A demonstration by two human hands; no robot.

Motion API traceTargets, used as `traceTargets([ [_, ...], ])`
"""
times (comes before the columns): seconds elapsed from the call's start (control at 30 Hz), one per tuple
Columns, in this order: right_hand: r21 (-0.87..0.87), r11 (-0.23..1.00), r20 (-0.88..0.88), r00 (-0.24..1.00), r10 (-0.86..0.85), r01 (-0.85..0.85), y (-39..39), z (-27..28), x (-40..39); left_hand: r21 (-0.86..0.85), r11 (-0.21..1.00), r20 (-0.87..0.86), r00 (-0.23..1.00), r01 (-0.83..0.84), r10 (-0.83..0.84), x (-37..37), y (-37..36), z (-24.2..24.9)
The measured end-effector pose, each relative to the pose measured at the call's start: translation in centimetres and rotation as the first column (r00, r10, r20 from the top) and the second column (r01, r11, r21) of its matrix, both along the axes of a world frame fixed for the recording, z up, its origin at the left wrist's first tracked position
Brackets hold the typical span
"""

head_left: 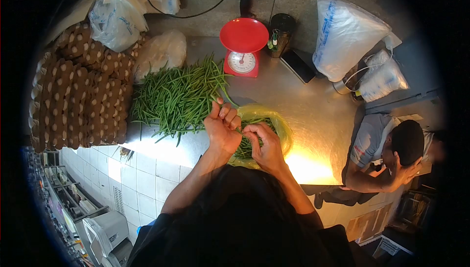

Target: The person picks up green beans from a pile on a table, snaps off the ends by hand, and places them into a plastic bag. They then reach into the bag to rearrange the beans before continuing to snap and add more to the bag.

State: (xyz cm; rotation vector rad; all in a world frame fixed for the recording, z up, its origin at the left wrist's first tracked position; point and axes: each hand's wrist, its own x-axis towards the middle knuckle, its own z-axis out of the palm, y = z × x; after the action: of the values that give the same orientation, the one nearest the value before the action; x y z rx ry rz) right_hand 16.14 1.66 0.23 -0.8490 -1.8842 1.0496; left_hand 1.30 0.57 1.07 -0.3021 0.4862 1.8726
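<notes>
Left hand (223,129) & right hand (263,145): fingers pinched on one green bean (241,131) betw. them, above yellow bag (281,126) w/ beans. Bean pile (178,98) beside, on desk (313,105); red scale (243,46) behind.

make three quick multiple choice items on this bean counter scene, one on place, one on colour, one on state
1. Where is the loose pile of green beans?
A. left of the scale
B. right of the scale
C. on the scale

2. What colour is the scale?
A. blue
B. red
C. white

3. What is on the scale's pan?
A. beans
B. a bag
C. nothing

Answers: 1 A, the pile lies left of it on the counter. 2 B, pan and body are red. 3 C, the pan is bare; the left hand and right hand work beans over the yellow bag.
</notes>
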Motion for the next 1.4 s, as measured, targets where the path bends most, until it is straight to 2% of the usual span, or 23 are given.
traceTargets([
  [0.03, -0.123, 0.988, -0.02, 0.996, 0.088, -0.09, 0.2, 0.3, 0.3, -0.01, 0.996, 0.0, 0.996, 0.086, -0.086, -0.1, -0.1, 0.1],
  [0.07, -0.122, 0.988, -0.021, 0.996, 0.089, -0.091, 0.5, 0.4, 0.7, -0.019, 0.985, 0.0, 0.985, 0.17, -0.17, -0.1, -0.1, 0.2],
  [0.13, -0.318, 0.907, -0.075, 0.961, 0.266, -0.276, 1.0, 0.4, 1.6, 0.029, 0.972, -0.012, 0.972, 0.233, -0.233, 0.0, -0.3, -0.1],
  [0.17, -0.319, 0.907, -0.075, 0.961, 0.265, -0.275, 1.1, 0.3, 2.1, 0.078, 0.951, -0.025, 0.954, 0.299, -0.298, 0.2, -0.4, -0.3],
  [0.23, -0.438, 0.813, -0.194, 0.923, 0.332, -0.384, 1.5, 0.1, 2.7, 0.085, 0.943, -0.029, 0.947, 0.323, -0.321, 0.7, -0.4, 0.4],
  [0.27, -0.438, 0.812, -0.195, 0.923, 0.333, -0.385, 1.5, 0.1, 2.9, 0.089, 0.934, -0.035, 0.938, 0.345, -0.344, 0.9, -0.4, 0.9],
  [0.33, -0.51, 0.753, -0.257, 0.91, 0.327, -0.415, 1.8, 0.5, 3.4, 0.06, 0.945, -0.035, 0.947, 0.322, -0.32, 1.1, -0.2, 2.0],
  [0.4, -0.451, 0.758, -0.283, 0.881, 0.38, -0.472, 1.5, 1.4, 4.5, 0.029, 0.955, -0.037, 0.955, 0.296, -0.295, -0.4, 0.6, 1.2],
  [0.47, -0.385, 0.756, -0.311, 0.846, 0.434, -0.529, 1.4, 1.4, 4.6, 0.154, 0.983, 0.072, 0.992, 0.096, -0.108, -5.2, 1.8, -1.8],
  [0.5, -0.262, 0.878, -0.148, 0.916, 0.373, -0.4, 1.6, 1.1, 4.2, 0.156, 0.982, 0.061, 0.991, 0.106, -0.116, -5.4, 2.0, -1.2],
  [0.53, -0.115, 0.957, 0.008, 0.963, 0.269, -0.266, 1.6, 0.6, 4.0, 0.169, 0.984, -0.042, 0.998, 0.057, -0.05, -5.5, 1.9, -0.7],
  [0.57, -0.116, 0.958, 0.006, 0.965, 0.263, -0.261, 1.5, -0.1, 3.8, 0.188, 0.982, -0.141, 0.99, 0.004, 0.023, -5.4, 1.7, -0.3],
  [0.63, 0.121, 0.988, 0.242, 0.968, 0.062, -0.094, 1.8, -0.7, 2.8, 0.155, 0.988, -0.215, 0.976, -0.012, 0.046, -3.8, 1.6, 1.0],
  [0.67, 0.037, 0.996, 0.174, 0.982, 0.073, -0.08, 1.6, 0.1, 2.4, 0.127, 0.99, -0.25, 0.964, -0.057, 0.087, -3.0, 1.6, 1.3],
  [0.7, 0.036, 0.996, 0.171, 0.983, 0.072, -0.08, 1.3, 1.0, 1.8, 0.098, 0.99, -0.285, 0.95, -0.102, 0.126, -2.1, 1.5, 1.5],
  [0.77, -0.051, 0.999, -0.071, 0.997, -0.011, 0.008, 0.7, 1.9, 0.8, 0.11, 0.987, -0.302, 0.942, -0.119, 0.147, -0.6, 1.5, 1.9],
  [0.97, 0.065, 0.994, -0.079, 0.994, -0.082, 0.087, 0.9, 1.8, -0.4, 0.168, 0.978, -0.401, 0.897, -0.125, 0.183, 1.5, 1.1, 2.1],
  [1.1, 0.057, 0.996, -0.085, 0.994, -0.067, 0.072, 0.5, 1.7, -0.5, 0.119, 0.986, -0.387, 0.91, -0.112, 0.15, 1.5, 0.9, 2.2],
  [1.2, -0.028, 0.996, -0.113, 0.989, -0.093, 0.09, 0.5, 1.7, -0.4, 0.022, 0.997, -0.339, 0.938, -0.07, 0.073, 1.2, 0.8, 2.9],
  [1.27, -0.205, 0.948, -0.219, 0.955, 0.2, -0.245, 0.9, 1.2, 0.4, -0.112, 0.991, -0.365, 0.924, 0.073, -0.11, 0.9, 0.9, 3.3],
  [1.3, -0.206, 0.948, -0.218, 0.955, 0.199, -0.244, 0.7, 1.4, 0.9, -0.112, 0.991, -0.364, 0.925, 0.074, -0.111, 0.1, 1.0, 2.5],
  [1.37, -0.375, 0.822, -0.303, 0.895, 0.328, -0.428, 0.3, 2.0, 1.9, -0.014, 0.985, -0.178, 0.969, 0.172, -0.171, -2.7, 1.6, 0.5],
  [1.4, -0.377, 0.824, -0.302, 0.897, 0.322, -0.423, 0.7, 1.7, 2.1, -0.015, 0.984, -0.176, 0.968, 0.178, -0.178, -3.5, 1.9, 0.9],
])
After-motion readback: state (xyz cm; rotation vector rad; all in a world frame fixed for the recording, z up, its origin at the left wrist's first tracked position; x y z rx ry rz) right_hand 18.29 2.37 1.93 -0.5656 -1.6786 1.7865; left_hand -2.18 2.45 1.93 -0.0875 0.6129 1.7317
